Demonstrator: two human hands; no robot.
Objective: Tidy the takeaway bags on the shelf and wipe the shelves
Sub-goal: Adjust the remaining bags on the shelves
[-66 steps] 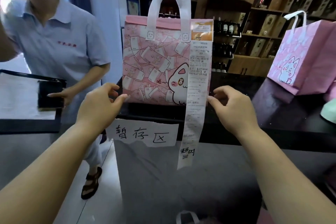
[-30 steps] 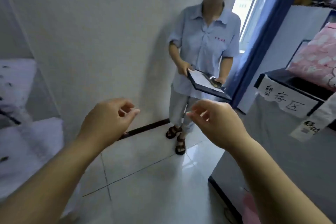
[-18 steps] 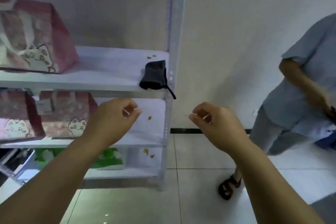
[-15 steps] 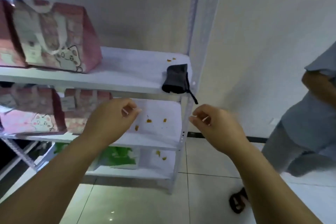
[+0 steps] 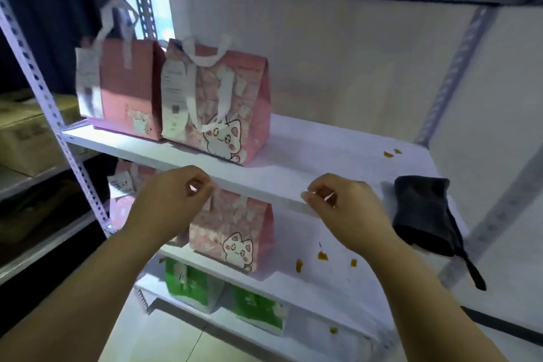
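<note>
1. Fingers (image 5: 197,176) of the left hand (image 5: 173,203) are loosely curled, thumb tip close to the forefinger, holding nothing.
2. The right hand (image 5: 346,209) mirrors it: its fingers (image 5: 320,183) are loosely curled and hold nothing.
3. Both hands hover apart in front of the front edge of the middle shelf (image 5: 293,176), touching nothing.
4. At the right front corner of that shelf lies a dark cloth (image 5: 423,211), its cord hanging over the edge.
5. Further back on the left of the same shelf stands a pink cat bag (image 5: 232,117) with a receipt on its front; a plainer pink bag (image 5: 123,97) stands touching its left side.
6. Orange crumbs (image 5: 392,153) lie near the back right corner.
7. On the lower shelf (image 5: 332,282), below the hands, stands a second cat bag (image 5: 235,239), with more crumbs just to its right.
8. Two green bags (image 5: 191,285) sit on the bottom shelf.
9. A cardboard box (image 5: 23,132) is at the far left.
</note>
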